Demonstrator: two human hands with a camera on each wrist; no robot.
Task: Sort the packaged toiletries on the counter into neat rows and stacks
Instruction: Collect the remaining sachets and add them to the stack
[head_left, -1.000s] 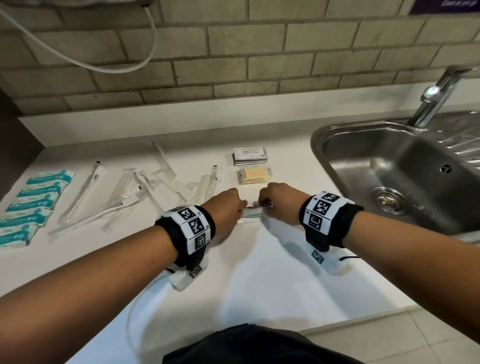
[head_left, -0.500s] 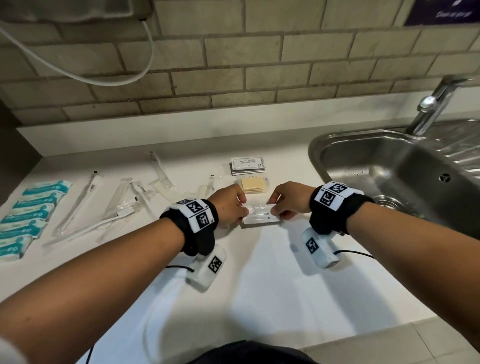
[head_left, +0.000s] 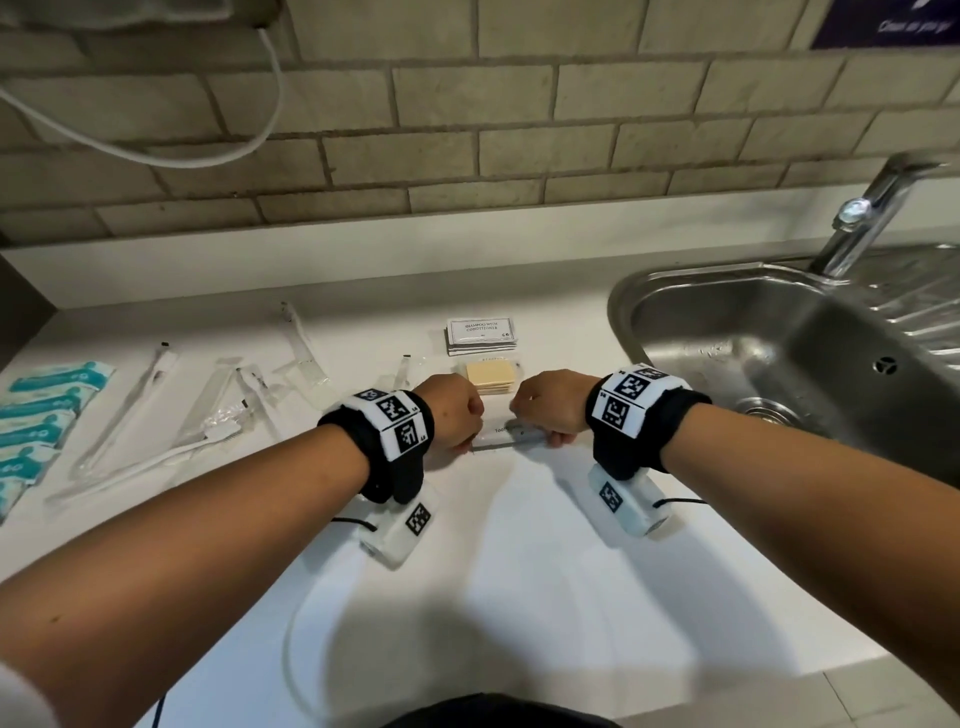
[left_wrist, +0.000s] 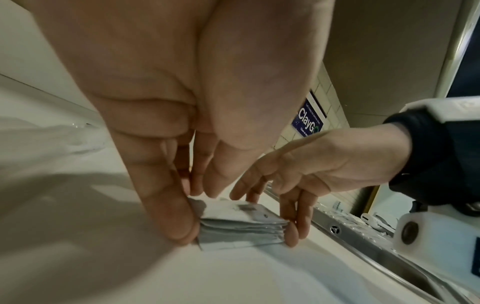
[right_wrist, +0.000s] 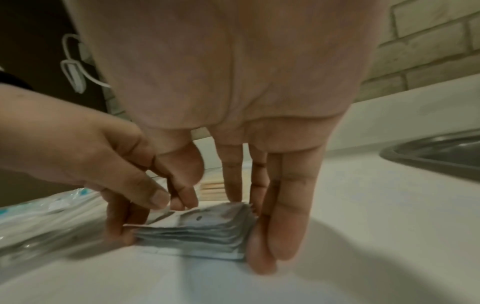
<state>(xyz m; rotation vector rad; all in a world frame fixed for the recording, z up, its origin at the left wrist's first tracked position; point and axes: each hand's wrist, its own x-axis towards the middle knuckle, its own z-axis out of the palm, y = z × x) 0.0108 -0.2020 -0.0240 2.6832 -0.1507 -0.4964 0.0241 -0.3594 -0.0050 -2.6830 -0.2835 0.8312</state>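
A small stack of white toothpaste sachets (head_left: 506, 437) lies flat on the white counter (head_left: 519, 571), just in front of me. My left hand (head_left: 457, 421) pinches its left end, thumb on the top corner and fingers down the side (left_wrist: 182, 224). My right hand (head_left: 545, 413) presses straight fingers (right_wrist: 262, 255) against the right end of the stack (right_wrist: 197, 232). Behind it sit a stack of yellow soaps (head_left: 491, 378) and a stack of shampoo sachets (head_left: 481, 335).
Wrapped toothbrushes (head_left: 156, 415) lie scattered at the left. A row of teal packets (head_left: 36, 421) runs along the far left. A steel sink (head_left: 621, 312) with a tap (head_left: 872, 213) fills the right. The counter's front edge is near my body.
Both hands have closed in on the two ends of the sachet stack. Half a second ago its top face showed between them; now the knuckles cover most of it.
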